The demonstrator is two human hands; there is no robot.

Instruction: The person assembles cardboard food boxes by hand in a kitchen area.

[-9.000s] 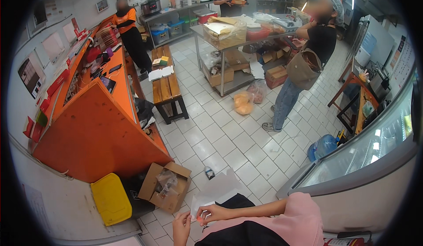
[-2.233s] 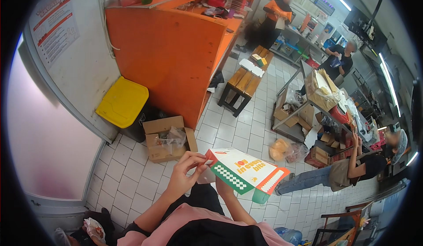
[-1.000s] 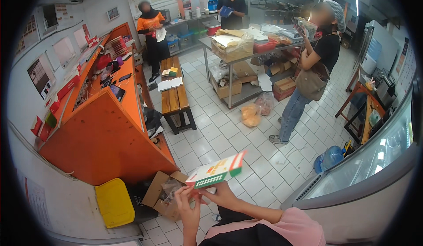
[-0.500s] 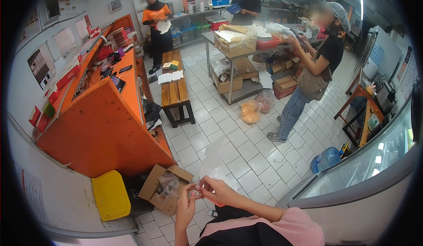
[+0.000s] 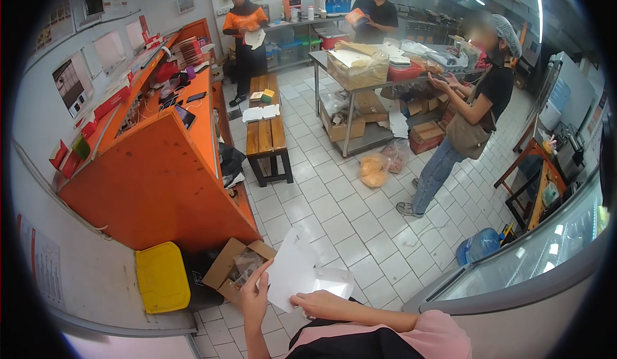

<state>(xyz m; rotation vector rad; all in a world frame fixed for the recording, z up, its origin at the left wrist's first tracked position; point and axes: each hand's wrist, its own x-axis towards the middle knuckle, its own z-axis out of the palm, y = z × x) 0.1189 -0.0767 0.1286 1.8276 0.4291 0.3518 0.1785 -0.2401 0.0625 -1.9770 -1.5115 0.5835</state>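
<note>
Hands: left hand (image 5: 254, 298) + right hand (image 5: 315, 302) grip 1 white sheet (image 5: 292, 275).

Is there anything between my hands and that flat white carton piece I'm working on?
Nothing visible. The left hand grips the flat white cardboard sheet at its left edge, and the right hand touches its lower right side. The open brown cardboard box sits on the floor beyond, to the left.

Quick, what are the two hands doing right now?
Left hand: closed on the left edge of the white flat carton, holding it up.
Right hand: grips the carton's lower edge, fingers curled.
</note>
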